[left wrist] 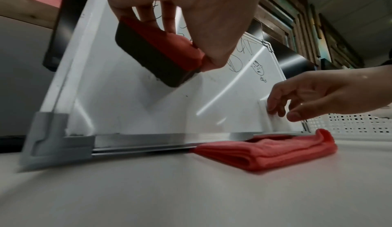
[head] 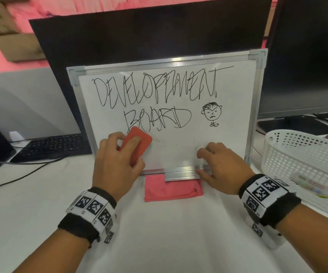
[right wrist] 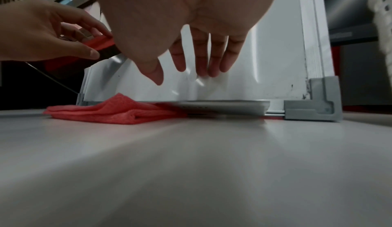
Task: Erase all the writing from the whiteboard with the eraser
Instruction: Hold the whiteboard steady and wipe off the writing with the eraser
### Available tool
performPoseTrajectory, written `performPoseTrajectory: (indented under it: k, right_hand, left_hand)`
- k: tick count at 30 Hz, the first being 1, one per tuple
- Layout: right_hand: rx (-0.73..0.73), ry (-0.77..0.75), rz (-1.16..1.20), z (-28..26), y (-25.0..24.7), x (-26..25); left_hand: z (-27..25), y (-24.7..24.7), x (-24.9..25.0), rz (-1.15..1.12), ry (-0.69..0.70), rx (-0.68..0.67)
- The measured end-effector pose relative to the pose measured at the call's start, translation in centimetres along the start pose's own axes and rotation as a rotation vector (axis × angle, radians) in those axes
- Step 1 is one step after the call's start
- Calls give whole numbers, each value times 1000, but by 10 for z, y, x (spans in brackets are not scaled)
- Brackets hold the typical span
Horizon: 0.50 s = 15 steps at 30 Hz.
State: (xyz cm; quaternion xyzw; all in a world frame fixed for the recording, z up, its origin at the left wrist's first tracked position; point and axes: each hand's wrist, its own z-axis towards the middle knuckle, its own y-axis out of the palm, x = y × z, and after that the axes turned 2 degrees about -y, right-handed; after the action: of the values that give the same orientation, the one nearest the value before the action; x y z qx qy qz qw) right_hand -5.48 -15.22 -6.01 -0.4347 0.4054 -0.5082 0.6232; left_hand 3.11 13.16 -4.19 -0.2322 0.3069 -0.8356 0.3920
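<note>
- The aluminium-framed whiteboard (head: 179, 150) stands leaning back on the white bench (head: 159, 233), propped against a black panel (head: 139, 36).
- Black marker writing (head: 155, 91) reads "DEVELOPMENT BOARD", with a small doodle face (head: 211, 113) to its right; none of it is wiped.
- The left hand (head: 116, 166) has its grip closed around the red-backed rectangular eraser (head: 137, 146), fingers on top and thumb at its side; the dark felt faces the board's lower left, just under the "B".
- The right hand (head: 220, 168) has a loose, open grip; its straight fingertips (right wrist: 212, 73) rest on the lower board, thumb near the metal tray (head: 181, 174).
- A folded pink-red cloth (head: 173, 190) lies partly under the board's bottom edge.
- A white perforated plastic basket (head: 304, 160) sits to the right, a black keyboard (head: 51, 146) to the left.
</note>
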Motion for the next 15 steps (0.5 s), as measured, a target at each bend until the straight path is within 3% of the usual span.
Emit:
performPoseTrajectory:
  k: [6,15]
  right_hand:
    - [-129,14,-46,1,-1,-4]
    - [-257,63,-4,2,2,-5]
  left_hand:
    - [1,-4,-21,40,-73,11]
    - [0,-4,-21,36,-74,14]
